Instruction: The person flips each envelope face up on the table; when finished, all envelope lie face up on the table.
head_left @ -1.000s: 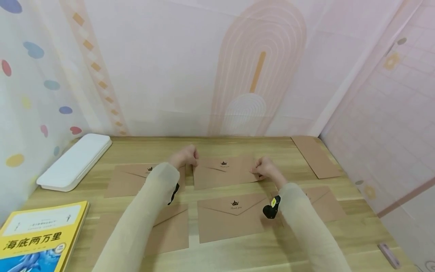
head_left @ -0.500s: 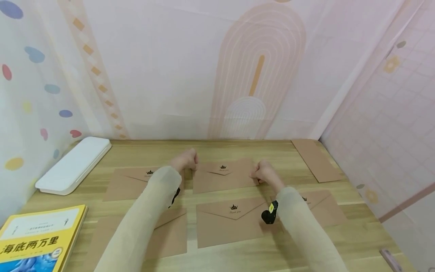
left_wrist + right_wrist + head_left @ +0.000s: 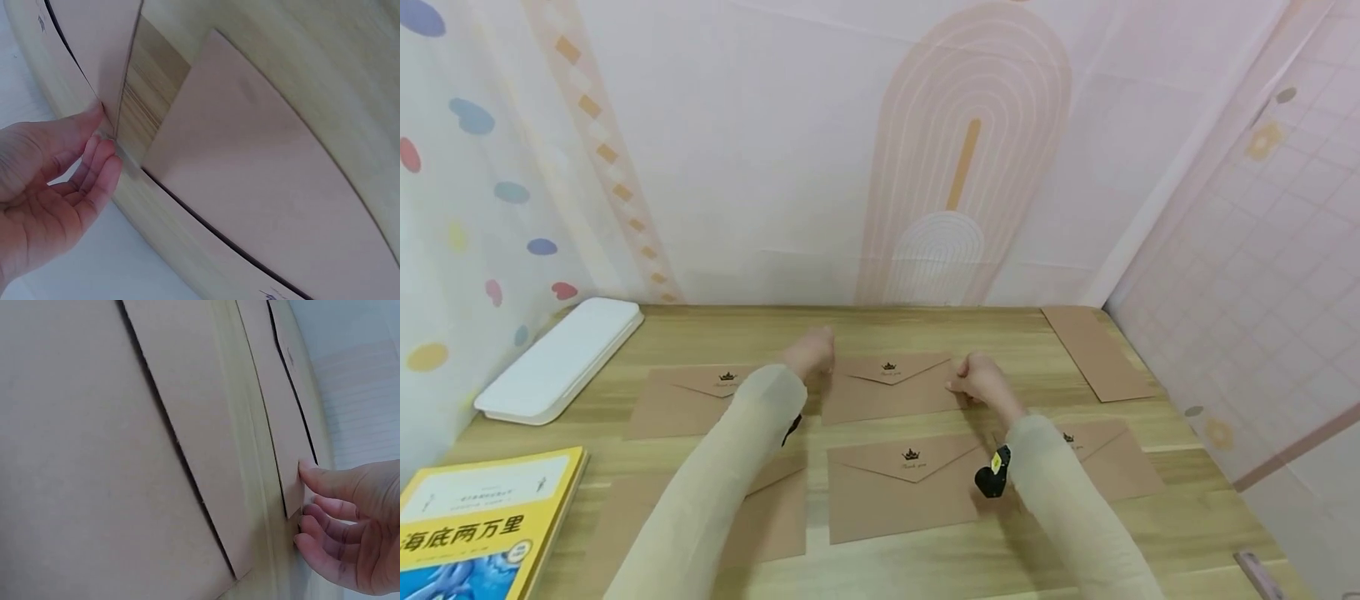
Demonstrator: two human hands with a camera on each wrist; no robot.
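Several brown envelopes with a crown print lie on a wooden table [image 3: 1015, 342]. My left hand [image 3: 811, 352] pinches the left end of the far middle envelope [image 3: 887, 390], and my right hand [image 3: 976, 383] pinches its right end. In the left wrist view, the thumb and fingers of my left hand [image 3: 103, 128] close on the corner of that envelope [image 3: 94, 56], which is raised off the wood. In the right wrist view, my right hand [image 3: 303, 487] nips the other corner of the envelope [image 3: 284, 437].
More envelopes lie at far left [image 3: 688, 400], near left [image 3: 771, 508], near middle [image 3: 898, 492] and near right [image 3: 1108, 462]. A plain brown one [image 3: 1097, 350] lies at the far right. A white flat case [image 3: 557, 358] and a yellow book [image 3: 475, 525] are on the left.
The far middle envelope has shifted a little to the left and lies squarer between my hands. Both hands keep their hold on its ends.
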